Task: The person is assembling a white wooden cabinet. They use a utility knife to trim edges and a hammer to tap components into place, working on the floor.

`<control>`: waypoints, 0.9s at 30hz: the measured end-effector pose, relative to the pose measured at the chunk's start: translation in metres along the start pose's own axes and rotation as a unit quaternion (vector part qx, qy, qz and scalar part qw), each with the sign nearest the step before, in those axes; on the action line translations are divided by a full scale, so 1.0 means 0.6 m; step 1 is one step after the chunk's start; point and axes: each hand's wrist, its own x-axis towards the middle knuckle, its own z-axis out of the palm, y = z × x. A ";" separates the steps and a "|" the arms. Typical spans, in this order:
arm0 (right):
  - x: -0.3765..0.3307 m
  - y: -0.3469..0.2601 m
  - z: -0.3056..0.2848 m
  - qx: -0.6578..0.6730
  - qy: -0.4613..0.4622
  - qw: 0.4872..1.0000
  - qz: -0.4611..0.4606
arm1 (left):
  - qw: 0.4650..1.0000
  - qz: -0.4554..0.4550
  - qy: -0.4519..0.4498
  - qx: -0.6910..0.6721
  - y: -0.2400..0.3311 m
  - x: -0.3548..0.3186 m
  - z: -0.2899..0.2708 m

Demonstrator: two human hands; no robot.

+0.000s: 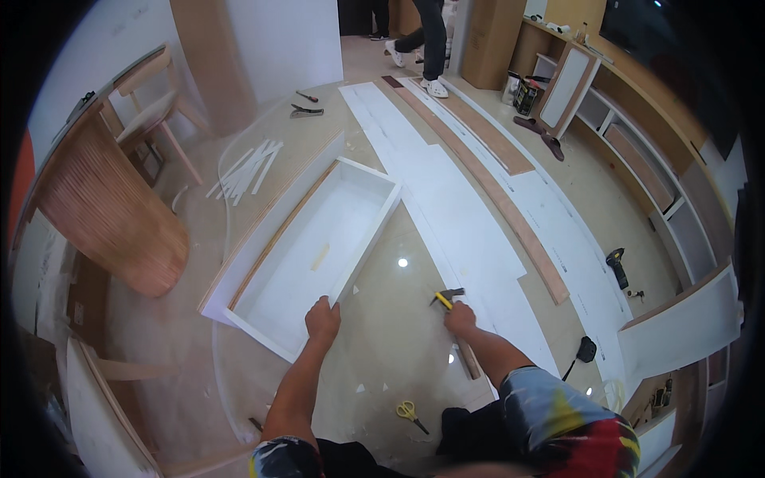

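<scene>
My left hand [323, 320] grips the near corner rim of a long white open drawer box [263, 295] lying on the floor. My right hand [460, 317] rests on the floor to the right, holding a hammer [448, 297] with a yellow-and-black handle, its head pointing away from me. The hammer sits at the edge of long white panels [470, 231] laid out on the floor.
A brown wooden strip [510, 211] lies along the white panels. Yellow-handled scissors [408, 411] lie near my knees. A drill [617, 268] and a black tool [586, 349] lie to the right. White slats [247, 169], a ribbed wooden cabinet [111, 215], shelving [661, 183] and a standing person's legs [433, 40] surround the area.
</scene>
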 end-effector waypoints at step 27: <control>0.078 -0.011 -0.095 0.101 0.210 0.961 -0.149 | 0.993 0.088 -0.073 0.039 -0.086 -0.093 -0.043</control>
